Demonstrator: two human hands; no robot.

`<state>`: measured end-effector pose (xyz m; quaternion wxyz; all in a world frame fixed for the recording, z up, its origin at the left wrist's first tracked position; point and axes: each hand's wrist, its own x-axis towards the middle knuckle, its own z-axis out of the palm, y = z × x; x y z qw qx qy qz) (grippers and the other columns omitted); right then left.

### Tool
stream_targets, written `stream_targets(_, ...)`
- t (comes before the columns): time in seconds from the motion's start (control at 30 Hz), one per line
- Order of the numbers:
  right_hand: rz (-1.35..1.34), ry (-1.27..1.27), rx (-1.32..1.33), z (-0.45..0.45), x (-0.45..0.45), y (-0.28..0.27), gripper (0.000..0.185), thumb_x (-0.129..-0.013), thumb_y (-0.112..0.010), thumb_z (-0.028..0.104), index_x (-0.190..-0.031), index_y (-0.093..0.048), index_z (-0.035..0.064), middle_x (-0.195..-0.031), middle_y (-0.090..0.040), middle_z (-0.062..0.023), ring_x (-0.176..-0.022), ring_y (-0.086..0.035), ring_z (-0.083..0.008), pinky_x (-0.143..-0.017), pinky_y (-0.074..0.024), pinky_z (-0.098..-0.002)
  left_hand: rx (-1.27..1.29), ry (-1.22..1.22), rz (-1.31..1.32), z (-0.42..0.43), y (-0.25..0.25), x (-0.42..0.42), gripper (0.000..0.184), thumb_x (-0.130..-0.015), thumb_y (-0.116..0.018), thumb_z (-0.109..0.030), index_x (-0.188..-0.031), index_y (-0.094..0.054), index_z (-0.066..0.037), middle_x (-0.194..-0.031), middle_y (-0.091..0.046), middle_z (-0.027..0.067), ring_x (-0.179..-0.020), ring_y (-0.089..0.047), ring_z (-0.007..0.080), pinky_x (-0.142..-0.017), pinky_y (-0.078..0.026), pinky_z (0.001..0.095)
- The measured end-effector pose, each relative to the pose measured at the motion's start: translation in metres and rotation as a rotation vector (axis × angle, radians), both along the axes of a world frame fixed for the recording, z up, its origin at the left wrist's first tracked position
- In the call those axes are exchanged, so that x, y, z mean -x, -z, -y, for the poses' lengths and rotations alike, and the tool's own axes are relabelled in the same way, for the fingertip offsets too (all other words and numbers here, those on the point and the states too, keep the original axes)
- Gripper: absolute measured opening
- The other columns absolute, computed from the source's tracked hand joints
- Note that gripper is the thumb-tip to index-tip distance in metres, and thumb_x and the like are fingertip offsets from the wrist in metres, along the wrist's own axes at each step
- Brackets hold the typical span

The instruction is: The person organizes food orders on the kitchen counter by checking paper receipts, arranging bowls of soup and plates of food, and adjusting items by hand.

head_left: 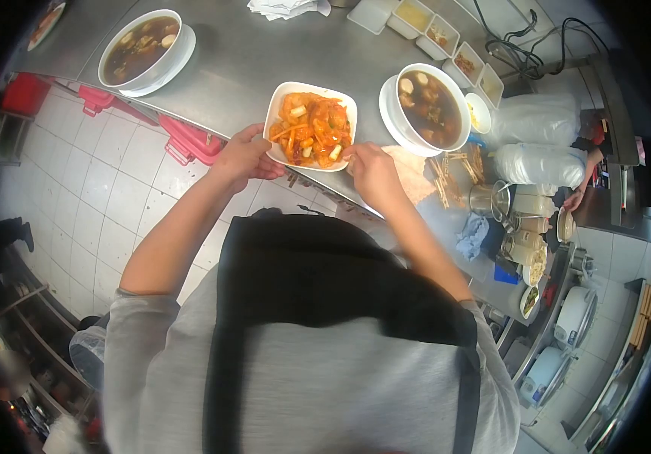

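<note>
Square bowl (351, 112) with orange food (312, 129) is at counter (223, 57) edge; we cannot tell if base rests. Left hand (240, 160) fingers grip left corner, right hand (374, 174) fingers pinch right rim. If our hands pull unevenly, bowl may tilt, food may spill.

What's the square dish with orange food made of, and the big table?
The square dish looks like glossy ceramic or hard plastic: its white rim is smooth and shiny. The table seems metal, probably dull steel, from its grey, softly shining top.
</note>
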<state>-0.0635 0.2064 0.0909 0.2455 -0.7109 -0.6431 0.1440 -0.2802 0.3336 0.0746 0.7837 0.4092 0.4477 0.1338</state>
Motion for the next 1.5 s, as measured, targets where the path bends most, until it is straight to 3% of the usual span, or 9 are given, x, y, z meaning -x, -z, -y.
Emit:
stream_targets(0.1,-0.318,0.055,0.350,-0.004,-0.008,-0.018,0.022,-0.081,-0.045,-0.002,-0.094,-0.063,0.0000,-0.091,-0.062,-0.0162,-0.073,-0.060,-0.0253,-0.068,-0.0486,-0.0321,-0.005,0.001,-0.008,0.001,0.001,0.000,0.049,-0.089,-0.042,-0.009,-0.136,-0.029,-0.005,-0.082,-0.064,0.0181,-0.069,-0.067,0.0238,-0.064,-0.056,0.0318)
stream_targets(0.23,-1.458,0.305,0.330,0.015,-0.043,-0.008,0.022,-0.085,-0.043,-0.001,-0.099,-0.060,-0.0021,-0.096,-0.062,-0.0076,-0.083,-0.060,-0.0180,-0.073,-0.0490,-0.0278,-0.024,-0.008,-0.008,0.005,0.001,-0.002,0.050,-0.089,-0.044,-0.011,-0.137,-0.028,-0.005,-0.086,-0.063,0.0181,-0.071,-0.066,0.0236,-0.066,-0.056,0.0320)
stream_targets(0.33,-1.275,0.432,0.032,0.047,-0.046,-0.016,0.024,-0.086,-0.042,0.001,-0.102,-0.060,-0.0017,-0.098,-0.061,-0.0093,-0.087,-0.060,-0.0186,-0.075,-0.0488,-0.0276,-0.016,-0.034,0.001,0.006,-0.003,-0.003,0.050,-0.089,-0.042,-0.009,-0.136,-0.028,-0.005,-0.086,-0.063,0.0187,-0.071,-0.066,0.0243,-0.066,-0.056,0.0327)
stream_targets(0.47,0.197,0.151,-0.242,0.082,-0.030,0.025,0.019,-0.078,-0.062,0.011,-0.097,-0.065,0.0080,-0.105,-0.058,-0.0081,-0.099,-0.052,-0.0245,-0.086,-0.0412,-0.0371,-0.010,-0.044,0.026,0.007,-0.004,-0.004,0.049,-0.089,-0.043,-0.009,-0.136,-0.029,-0.005,-0.086,-0.063,0.0178,-0.071,-0.066,0.0242,-0.066,-0.056,0.0327)
stream_targets(0.63,0.277,0.241,-0.064,0.075,-0.029,0.012,0.025,-0.067,-0.074,0.016,-0.089,-0.065,0.0098,-0.094,-0.056,-0.0076,-0.097,-0.051,-0.0254,-0.083,-0.0397,-0.0368,-0.003,-0.058,0.048,0.008,0.000,-0.003,0.049,-0.089,-0.045,-0.010,-0.135,-0.030,-0.004,-0.086,-0.062,0.0161,-0.072,-0.066,0.0235,-0.067,-0.056,0.0326)
stream_targets(0.77,-0.482,0.591,-0.058,0.070,-0.078,0.036,0.017,-0.073,-0.069,0.015,-0.087,-0.063,0.0089,-0.087,-0.058,-0.0120,-0.080,-0.058,-0.0265,-0.071,-0.0472,-0.0364,-0.005,-0.062,0.060,0.007,0.003,-0.002,0.048,-0.089,-0.045,-0.011,-0.134,-0.032,-0.005,-0.085,-0.062,0.0159,-0.072,-0.066,0.0230,-0.067,-0.056,0.0325)
stream_targets(0.97,0.265,0.266,-0.422,0.043,-0.067,0.045,0.018,-0.074,-0.068,0.014,-0.089,-0.062,0.0065,-0.084,-0.061,-0.0127,-0.068,-0.060,-0.0274,-0.064,-0.0479,-0.0357,0.010,-0.048,0.066,0.009,0.002,-0.001,0.049,-0.088,-0.046,-0.012,-0.134,-0.030,-0.006,-0.086,-0.062,0.0166,-0.072,-0.066,0.0231,-0.066,-0.056,0.0321)
stream_targets(1.1,-0.130,0.343,-0.264,0.020,-0.025,0.014,0.011,-0.075,-0.064,0.009,-0.086,-0.063,0.0061,-0.080,-0.060,-0.0107,-0.068,-0.059,-0.0278,-0.062,-0.0476,-0.0355,0.028,-0.067,0.094,0.016,0.001,-0.004,0.051,-0.088,-0.046,-0.011,-0.134,-0.024,-0.007,-0.086,-0.062,0.0175,-0.072,-0.066,0.0237,-0.066,-0.056,0.0325)
stream_targets(1.5,0.127,0.045,-0.321,0.010,0.011,-0.002,0.021,-0.068,-0.063,0.000,-0.089,-0.064,0.0035,-0.079,-0.059,-0.0121,-0.070,-0.059,-0.0310,-0.062,-0.0494,-0.0386,0.124,-0.148,0.181,0.038,-0.002,-0.016,0.050,-0.089,-0.044,-0.007,-0.131,-0.018,-0.007,-0.093,-0.060,0.0216,-0.082,-0.065,0.0271,-0.076,-0.055,0.0353)
